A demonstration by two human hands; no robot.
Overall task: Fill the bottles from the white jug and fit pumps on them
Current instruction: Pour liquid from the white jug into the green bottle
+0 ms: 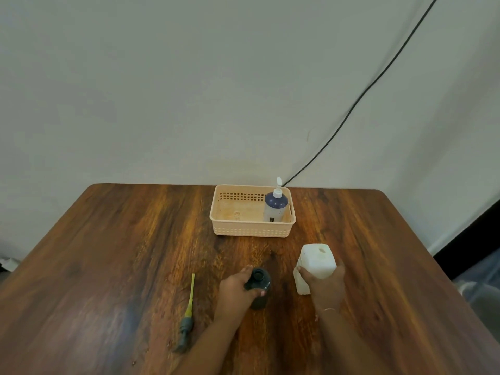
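A black bottle (260,286) with an open neck stands upright on the wooden table (108,253), and my left hand (234,289) grips it from the left. To its right stands the white jug (316,262) with an open hole on top; my right hand (326,286) wraps its near side. A dark pump with a yellow-green tube (188,312) lies flat on the table, left of my left hand. At the back, a blue-topped bottle with a white pump (276,205) stands in the right end of a peach basket (232,228).
A black cable (365,93) runs diagonally down the grey wall to behind the basket. The table's far edge meets the wall. Dark floor and pale objects show past the table's right edge.
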